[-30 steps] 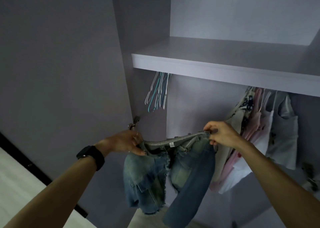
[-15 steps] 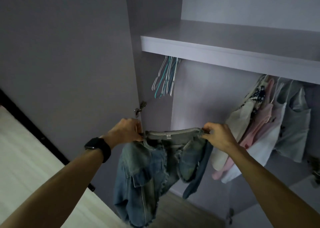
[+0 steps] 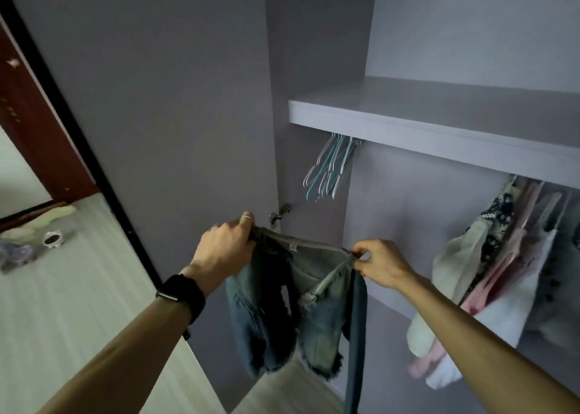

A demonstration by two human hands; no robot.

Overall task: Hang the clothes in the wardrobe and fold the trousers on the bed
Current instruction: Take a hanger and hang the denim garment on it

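Observation:
A pair of frayed denim shorts hangs in the air in front of the open wardrobe. My left hand, with a black watch on the wrist, grips the left end of the waistband. My right hand pinches the right end. The waistband is stretched between the two hands and the legs dangle below. A long blue strip of denim hangs down at the right side of the shorts.
The wardrobe door stands open on the left. Several empty wire hangers hang under the shelf. Hung clothes fill the right side. A pale wooden floor with small objects lies at left.
The view has swung left and down, showing more floor and door. Both hands keep hold of the waistband, and the shorts now hang lower and nearer the door.

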